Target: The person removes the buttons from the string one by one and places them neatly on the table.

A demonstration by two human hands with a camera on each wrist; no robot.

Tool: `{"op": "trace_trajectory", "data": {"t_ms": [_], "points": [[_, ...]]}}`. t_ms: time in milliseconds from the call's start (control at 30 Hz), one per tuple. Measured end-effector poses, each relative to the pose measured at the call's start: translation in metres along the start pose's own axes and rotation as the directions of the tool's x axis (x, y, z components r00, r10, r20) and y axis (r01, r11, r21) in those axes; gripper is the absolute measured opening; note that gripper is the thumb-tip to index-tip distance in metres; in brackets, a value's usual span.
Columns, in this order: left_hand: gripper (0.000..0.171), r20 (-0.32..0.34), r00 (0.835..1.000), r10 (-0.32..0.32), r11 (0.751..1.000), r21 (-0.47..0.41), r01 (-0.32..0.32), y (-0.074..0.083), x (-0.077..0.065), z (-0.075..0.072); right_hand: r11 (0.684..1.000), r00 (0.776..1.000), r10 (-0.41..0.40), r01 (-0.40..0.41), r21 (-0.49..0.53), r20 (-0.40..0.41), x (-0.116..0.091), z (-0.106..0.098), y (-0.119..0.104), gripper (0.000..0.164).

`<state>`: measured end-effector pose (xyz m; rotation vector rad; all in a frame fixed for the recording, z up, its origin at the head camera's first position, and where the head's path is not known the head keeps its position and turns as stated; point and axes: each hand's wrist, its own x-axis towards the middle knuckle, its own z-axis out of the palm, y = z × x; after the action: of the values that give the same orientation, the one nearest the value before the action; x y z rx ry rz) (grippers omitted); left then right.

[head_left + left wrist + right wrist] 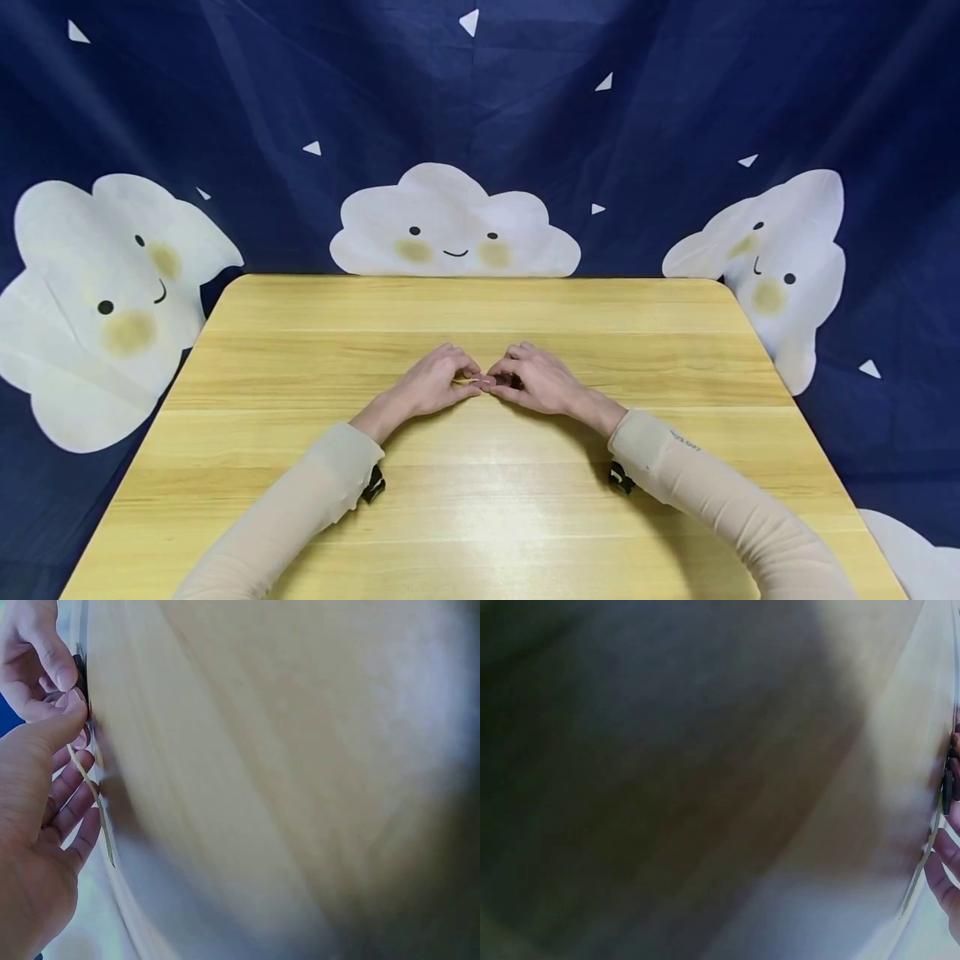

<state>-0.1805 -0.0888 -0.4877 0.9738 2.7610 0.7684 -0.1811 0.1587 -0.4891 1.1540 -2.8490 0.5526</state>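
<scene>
Over the middle of the table, my left hand (433, 383) and right hand (542, 382) meet with fingertips close together. Between the left thumb and fingers I pinch a thin yellowish strip (96, 796), whose loose end trails past the curled fingers in the left wrist view. My right thumb and fingers grip a small dark piece (948, 791), seen at the edge of the right wrist view. Fingertips hide most of the place where the strip and the dark piece come together. What kind of object they form I cannot tell.
The light wood table (480, 508) spreads under both forearms. Behind it hangs a dark blue cloth (390, 100) printed with white clouds and small triangles. Dark camera mounts (373, 483) sit under the cuffs of the beige sleeves (300, 508).
</scene>
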Motion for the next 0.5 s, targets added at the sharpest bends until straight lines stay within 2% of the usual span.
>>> {"op": "trace_trajectory", "data": {"t_ms": [500], "points": [[0.025,-0.036,0.999,0.016,1.0,-0.017,-0.017,-0.0069,-0.0101,-0.0028,1.0,1.0,0.007,-0.007,0.012,0.02,0.0009,-0.0011,-0.0019,0.023]]}}
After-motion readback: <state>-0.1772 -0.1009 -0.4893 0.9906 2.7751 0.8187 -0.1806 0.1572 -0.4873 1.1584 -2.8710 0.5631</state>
